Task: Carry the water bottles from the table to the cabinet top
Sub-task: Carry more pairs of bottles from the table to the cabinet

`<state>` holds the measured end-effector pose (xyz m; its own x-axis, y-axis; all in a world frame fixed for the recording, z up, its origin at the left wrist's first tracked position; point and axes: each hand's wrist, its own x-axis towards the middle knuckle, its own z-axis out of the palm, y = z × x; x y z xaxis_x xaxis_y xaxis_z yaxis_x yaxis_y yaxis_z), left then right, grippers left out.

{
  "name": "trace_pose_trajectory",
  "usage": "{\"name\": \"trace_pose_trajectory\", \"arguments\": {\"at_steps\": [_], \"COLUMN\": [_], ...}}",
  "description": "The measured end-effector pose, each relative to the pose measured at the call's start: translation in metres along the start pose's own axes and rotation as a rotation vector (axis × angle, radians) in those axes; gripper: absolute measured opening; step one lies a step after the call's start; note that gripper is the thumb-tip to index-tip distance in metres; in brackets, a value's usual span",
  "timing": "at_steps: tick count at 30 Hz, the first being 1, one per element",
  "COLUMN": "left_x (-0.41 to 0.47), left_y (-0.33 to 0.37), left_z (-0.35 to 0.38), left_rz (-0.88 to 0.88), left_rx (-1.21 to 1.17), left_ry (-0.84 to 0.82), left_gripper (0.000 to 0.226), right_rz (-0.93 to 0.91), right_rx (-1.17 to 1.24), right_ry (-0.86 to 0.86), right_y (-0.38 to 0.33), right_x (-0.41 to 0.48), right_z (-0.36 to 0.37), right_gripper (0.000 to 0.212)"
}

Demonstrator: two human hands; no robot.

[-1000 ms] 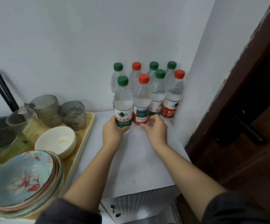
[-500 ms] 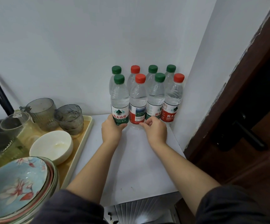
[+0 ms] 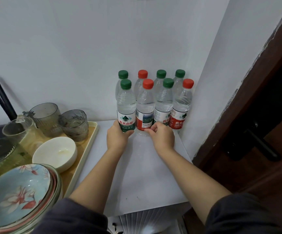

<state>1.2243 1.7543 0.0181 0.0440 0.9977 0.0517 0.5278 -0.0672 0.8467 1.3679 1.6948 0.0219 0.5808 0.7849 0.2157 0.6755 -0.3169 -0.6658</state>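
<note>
Several clear water bottles with green or red caps stand in two rows in the corner of the white cabinet top (image 3: 147,174), against the wall. My left hand (image 3: 117,138) is wrapped around the base of the front-left green-capped bottle (image 3: 126,107). My right hand (image 3: 162,137) rests with curled fingers against the foot of the front red-capped bottle (image 3: 145,108) beside it; whether it truly grips is unclear. A green-capped bottle (image 3: 164,103) and a red-capped bottle (image 3: 182,105) complete the front row.
A beige tray (image 3: 88,149) at the left holds grey glasses (image 3: 74,124), a glass jug (image 3: 18,130), a white bowl (image 3: 55,152) and stacked floral plates (image 3: 20,196). A dark wooden door with a black handle (image 3: 255,144) stands at the right.
Both hands pushed the two front bottles back against the rear row, so the bottles now stand in a tight block. The hands stay at the bottle bases.
</note>
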Motion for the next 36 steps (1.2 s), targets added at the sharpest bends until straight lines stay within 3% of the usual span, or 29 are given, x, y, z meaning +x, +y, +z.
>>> {"name": "trace_pose_trajectory", "arguments": {"at_steps": [4, 16, 20, 23, 26, 31, 36], "left_x": [0.001, 0.003, -0.004, -0.034, -0.083, -0.172, -0.267], "left_y": [0.001, 0.002, -0.004, -0.01, -0.012, -0.023, -0.037], "left_z": [-0.001, -0.002, -0.006, -0.012, -0.02, -0.024, -0.025], "left_rz": [0.018, -0.022, -0.035, 0.012, 0.03, -0.025, -0.232], "left_rx": [-0.048, -0.091, 0.002, 0.256, 0.458, 0.605, 0.653], "left_ry": [-0.075, -0.098, -0.073, -0.018, 0.036, 0.044, 0.147], "left_gripper": [0.061, 0.059, 0.085, 0.1, 0.095, 0.083, 0.082], "right_rz": [-0.008, -0.068, -0.111, -0.2, -0.24, -0.363, -0.731], "right_rx": [-0.142, -0.16, -0.281, -0.381, -0.456, -0.424, -0.465], "right_ry": [0.079, 0.12, -0.048, -0.182, -0.395, -0.595, -0.747], "right_y": [0.013, 0.014, 0.016, 0.024, 0.032, 0.037, 0.036], "right_x": [-0.002, 0.001, -0.015, -0.036, -0.052, -0.079, -0.117], "right_z": [-0.012, -0.002, -0.015, -0.03, -0.041, -0.056, -0.053], "right_gripper": [0.038, 0.034, 0.044, 0.065, 0.078, 0.079, 0.076]}}
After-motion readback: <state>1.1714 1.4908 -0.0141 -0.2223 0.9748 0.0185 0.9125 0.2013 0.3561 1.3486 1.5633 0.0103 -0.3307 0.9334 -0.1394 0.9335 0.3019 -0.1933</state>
